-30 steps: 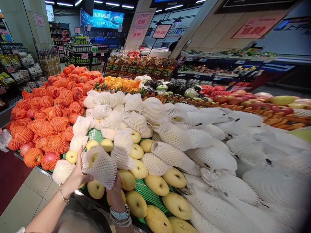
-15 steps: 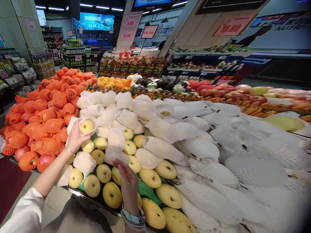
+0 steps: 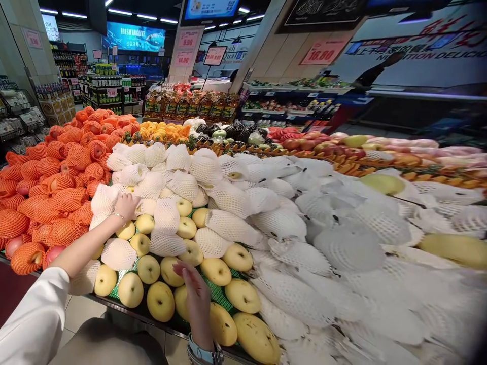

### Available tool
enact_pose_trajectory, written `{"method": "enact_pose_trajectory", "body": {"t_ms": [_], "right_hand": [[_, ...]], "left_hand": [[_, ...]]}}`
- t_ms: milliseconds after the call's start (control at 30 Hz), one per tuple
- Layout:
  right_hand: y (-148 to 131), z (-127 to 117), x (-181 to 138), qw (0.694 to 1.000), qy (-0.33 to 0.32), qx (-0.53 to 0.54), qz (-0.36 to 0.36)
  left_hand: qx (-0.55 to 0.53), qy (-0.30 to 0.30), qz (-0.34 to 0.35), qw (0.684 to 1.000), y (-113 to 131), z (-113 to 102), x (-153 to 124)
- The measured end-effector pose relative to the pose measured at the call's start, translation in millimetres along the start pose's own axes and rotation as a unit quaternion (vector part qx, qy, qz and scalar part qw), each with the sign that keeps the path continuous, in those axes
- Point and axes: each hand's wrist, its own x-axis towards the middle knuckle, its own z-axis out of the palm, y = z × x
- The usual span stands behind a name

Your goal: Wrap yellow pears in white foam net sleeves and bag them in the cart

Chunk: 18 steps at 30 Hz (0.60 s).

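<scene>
My left hand (image 3: pixel 127 205) rests at the left of the pear pile, its back toward me and its fingers curled over a pear that is mostly hidden. A bit of yellow skin shows just above the knuckles. White foam net sleeves (image 3: pixel 104 198) lie beside this hand. My right hand (image 3: pixel 195 286) hovers over the front rows of bare yellow pears (image 3: pixel 160 301), fingers stretched and slightly apart, with nothing in them. A foam-netted pear (image 3: pixel 118 254) sits between the two arms.
Orange-netted fruit (image 3: pixel 68 192) is heaped at the left. White-sleeved fruit (image 3: pixel 304 284) covers the right side. Large yellow fruit (image 3: pixel 255 337) lies at the front edge. Behind, an orange divider (image 3: pixel 346 165) runs before more fruit, with oil bottles (image 3: pixel 194 105) farther back.
My left hand has turned over, so the foam-netted pear it held in plain sight is now mostly hidden. The view has swung a little right; my right hand stays low and open.
</scene>
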Motion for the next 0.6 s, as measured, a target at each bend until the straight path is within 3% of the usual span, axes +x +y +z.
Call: {"method": "enact_pose_trajectory", "body": {"t_ms": [200,367,433,500,567,600], "right_hand": [[10,5,-12,0.998,-0.051,-0.005,0.034],[13,12,-28,0.998,-0.067,-0.009,0.015],[15,19,-36,0.995,-0.103,-0.001,-0.002],[20,29,-45,0.987,-0.162,0.008,-0.007],[28,42,-55,0.97,-0.244,0.002,0.0],[34,48,-60,0.956,-0.294,-0.004,0.004]], "left_hand": [[-0.005,-0.019,-0.021,1.0,22,14,7],[-0.07,0.0,0.0,0.998,19,5,-21],[-0.099,0.025,0.005,0.995,11,1,-54],[-0.141,0.076,0.005,0.987,1,10,-107],[-0.249,0.195,-0.005,0.949,-5,37,-178],[-0.281,0.245,-0.065,0.926,-6,56,-218]]}}
